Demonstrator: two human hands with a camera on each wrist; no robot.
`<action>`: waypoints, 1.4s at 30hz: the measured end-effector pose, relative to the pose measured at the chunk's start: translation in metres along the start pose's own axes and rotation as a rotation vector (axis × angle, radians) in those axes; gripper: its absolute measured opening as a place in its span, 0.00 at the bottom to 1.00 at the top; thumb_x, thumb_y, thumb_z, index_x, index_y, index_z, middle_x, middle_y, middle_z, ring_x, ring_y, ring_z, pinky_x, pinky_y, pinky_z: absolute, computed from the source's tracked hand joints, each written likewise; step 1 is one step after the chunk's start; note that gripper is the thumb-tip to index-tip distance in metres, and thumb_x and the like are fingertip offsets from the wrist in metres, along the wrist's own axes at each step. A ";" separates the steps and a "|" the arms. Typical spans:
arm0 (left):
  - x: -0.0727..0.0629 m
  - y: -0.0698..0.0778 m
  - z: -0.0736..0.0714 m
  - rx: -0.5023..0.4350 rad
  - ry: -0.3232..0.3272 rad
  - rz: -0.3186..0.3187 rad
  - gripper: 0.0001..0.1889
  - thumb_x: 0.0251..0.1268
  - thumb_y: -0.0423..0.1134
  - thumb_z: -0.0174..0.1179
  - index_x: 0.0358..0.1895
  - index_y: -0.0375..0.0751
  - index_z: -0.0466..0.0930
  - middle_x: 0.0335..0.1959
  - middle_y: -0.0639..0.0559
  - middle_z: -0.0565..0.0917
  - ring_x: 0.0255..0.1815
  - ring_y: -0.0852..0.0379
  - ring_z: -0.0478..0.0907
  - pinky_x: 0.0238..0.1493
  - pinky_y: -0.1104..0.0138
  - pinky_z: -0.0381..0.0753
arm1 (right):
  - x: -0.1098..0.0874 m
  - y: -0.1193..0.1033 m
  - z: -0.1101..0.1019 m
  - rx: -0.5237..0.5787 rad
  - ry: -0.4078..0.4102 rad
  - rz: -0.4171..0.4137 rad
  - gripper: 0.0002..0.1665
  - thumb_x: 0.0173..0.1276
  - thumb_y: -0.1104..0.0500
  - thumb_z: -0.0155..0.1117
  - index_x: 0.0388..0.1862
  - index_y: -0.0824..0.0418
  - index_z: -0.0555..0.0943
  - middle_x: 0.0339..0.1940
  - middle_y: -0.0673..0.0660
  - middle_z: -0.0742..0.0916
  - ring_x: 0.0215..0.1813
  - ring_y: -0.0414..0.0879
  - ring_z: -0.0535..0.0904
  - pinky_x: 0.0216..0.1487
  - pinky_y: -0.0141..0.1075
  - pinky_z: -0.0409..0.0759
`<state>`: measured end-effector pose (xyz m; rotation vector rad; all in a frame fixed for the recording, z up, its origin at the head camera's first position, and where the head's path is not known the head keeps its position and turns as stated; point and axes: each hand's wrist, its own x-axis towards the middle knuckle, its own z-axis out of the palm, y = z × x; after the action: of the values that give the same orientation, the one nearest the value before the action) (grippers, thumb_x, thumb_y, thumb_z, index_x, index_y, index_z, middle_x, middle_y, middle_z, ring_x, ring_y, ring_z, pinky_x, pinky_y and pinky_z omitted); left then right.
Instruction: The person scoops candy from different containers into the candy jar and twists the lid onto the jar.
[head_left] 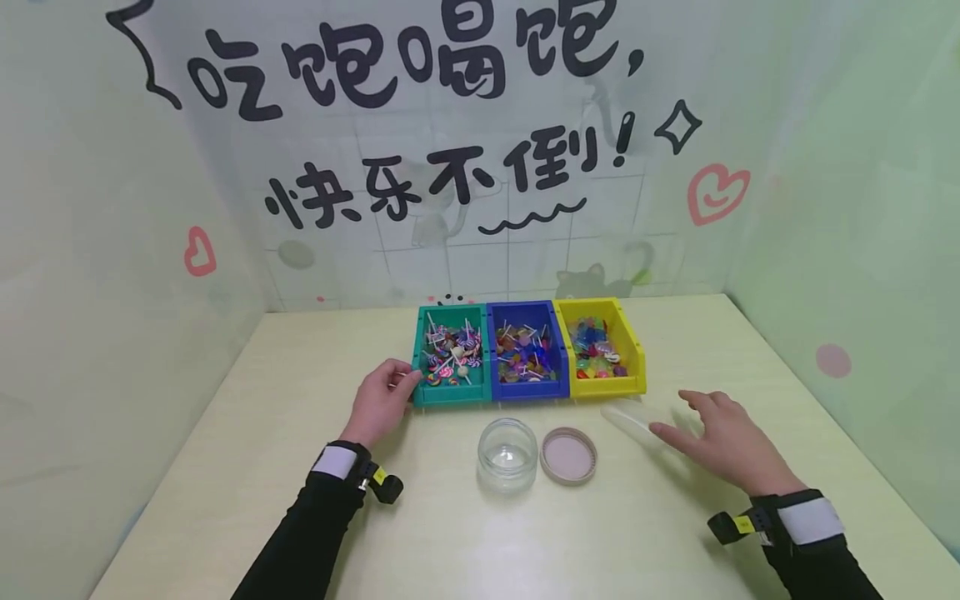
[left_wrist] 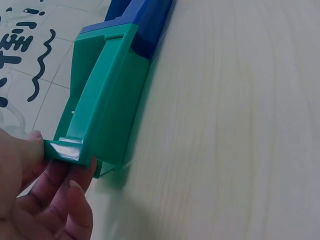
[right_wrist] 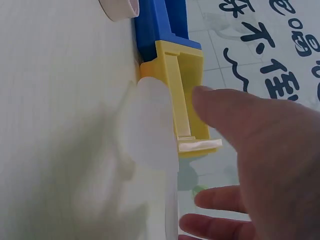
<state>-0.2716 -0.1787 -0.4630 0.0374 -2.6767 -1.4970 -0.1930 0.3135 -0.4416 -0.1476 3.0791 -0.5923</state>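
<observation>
Because its near left corner is offering an edge to hold, the green bin (head_left: 452, 394) is being pinched there by the left hand (head_left: 378, 404), the thumb pressing one side of the rim and the fingers curling against the other, probably to steady it. Small lollipops (head_left: 453, 354) are lying inside. Immediately right of the green bin, the blue bin (head_left: 529, 390) is adjoining it, with the yellow bin (head_left: 609, 387) ending the row; their low fronts are facing the person, seemingly for easy access. In front of the green bin and to its right, an uncovered clear jar (head_left: 507, 454) is standing, a lid (head_left: 569, 456) lying just beside it. Farther right of the green bin, a translucent scoop (head_left: 626, 414) is lying before the row's end. Beyond that, the right hand (head_left: 727, 442) is hovering palm-down, its fingers loosely extended and gripping nothing; whether they are brushing the scoop, I cannot tell.
</observation>
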 end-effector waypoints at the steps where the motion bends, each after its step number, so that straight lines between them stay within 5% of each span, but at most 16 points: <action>1: 0.000 0.000 0.000 0.010 0.002 0.006 0.16 0.88 0.45 0.58 0.61 0.35 0.81 0.47 0.40 0.85 0.41 0.50 0.81 0.44 0.67 0.81 | -0.001 0.001 0.000 -0.005 -0.018 0.006 0.59 0.74 0.24 0.65 0.78 0.72 0.72 0.68 0.78 0.80 0.63 0.69 0.81 0.59 0.66 0.85; 6: 0.002 -0.003 0.001 0.042 -0.001 0.013 0.15 0.89 0.46 0.57 0.59 0.37 0.82 0.43 0.43 0.85 0.41 0.50 0.81 0.45 0.64 0.77 | -0.003 0.008 -0.001 -0.028 -0.123 0.033 0.53 0.71 0.29 0.73 0.72 0.72 0.78 0.58 0.71 0.86 0.49 0.56 0.85 0.49 0.55 0.88; 11: 0.003 -0.003 0.001 0.045 -0.019 0.004 0.14 0.89 0.47 0.56 0.58 0.39 0.82 0.41 0.44 0.84 0.41 0.50 0.81 0.45 0.64 0.76 | -0.007 0.013 0.001 -0.030 -0.144 0.040 0.45 0.70 0.34 0.76 0.67 0.70 0.83 0.52 0.65 0.87 0.44 0.50 0.82 0.43 0.46 0.85; 17: 0.002 -0.002 -0.001 0.034 -0.016 0.012 0.13 0.89 0.46 0.57 0.57 0.39 0.82 0.40 0.44 0.83 0.40 0.49 0.80 0.44 0.63 0.74 | -0.009 0.013 0.000 -0.017 -0.137 0.032 0.37 0.73 0.40 0.76 0.63 0.69 0.86 0.50 0.63 0.89 0.44 0.50 0.83 0.45 0.48 0.86; 23: 0.002 -0.004 0.000 0.040 -0.018 0.017 0.13 0.89 0.45 0.56 0.57 0.39 0.81 0.39 0.44 0.84 0.39 0.50 0.78 0.43 0.63 0.74 | -0.011 0.010 0.001 0.028 -0.139 0.028 0.18 0.80 0.51 0.70 0.53 0.65 0.90 0.35 0.51 0.86 0.38 0.46 0.75 0.37 0.38 0.72; 32: 0.001 -0.006 0.002 0.042 -0.005 0.015 0.13 0.89 0.45 0.57 0.58 0.39 0.81 0.40 0.44 0.82 0.40 0.49 0.77 0.42 0.63 0.74 | -0.016 -0.003 -0.012 0.024 -0.042 -0.012 0.27 0.81 0.47 0.70 0.62 0.69 0.89 0.46 0.58 0.94 0.41 0.46 0.81 0.40 0.40 0.82; 42: 0.001 -0.006 0.003 0.039 0.002 0.010 0.12 0.89 0.46 0.56 0.57 0.41 0.81 0.40 0.45 0.82 0.40 0.50 0.77 0.42 0.63 0.73 | -0.027 -0.029 -0.024 0.114 0.189 -0.125 0.22 0.80 0.48 0.72 0.63 0.59 0.91 0.42 0.51 0.92 0.35 0.36 0.74 0.33 0.31 0.73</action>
<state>-0.2727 -0.1787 -0.4695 0.0283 -2.7007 -1.4411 -0.1645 0.2985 -0.4090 -0.3020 3.2229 -0.8311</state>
